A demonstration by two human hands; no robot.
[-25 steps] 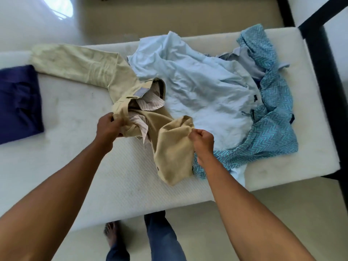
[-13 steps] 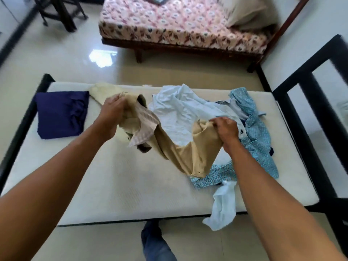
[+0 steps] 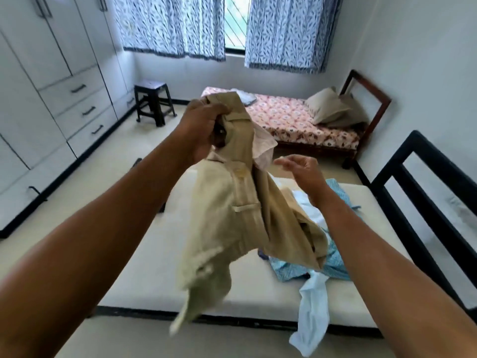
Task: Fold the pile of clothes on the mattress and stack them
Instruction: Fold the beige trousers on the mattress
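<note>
Mattress point(image 3: 160, 280) below the left hand point(image 3: 201, 125) carries the pile point(image 3: 335, 264). That hand grips the khaki trousers point(image 3: 232, 223) aloft by the waistband; the right hand point(image 3: 302, 171), spread empty beside them, should pinch the opposite corner.

At centre frame the left hand point(image 3: 204, 130) grips the waistband of khaki trousers point(image 3: 232, 215), which hang down over the mattress point(image 3: 154, 275). The right hand point(image 3: 303, 171) hovers just beside them, fingers loosely spread, holding nothing. At lower right a blue patterned garment point(image 3: 335, 264) lies on the mattress, and a pale shirt point(image 3: 313, 313) trails over its near edge. A floral bed point(image 3: 296, 120) stands at upper right.
</note>
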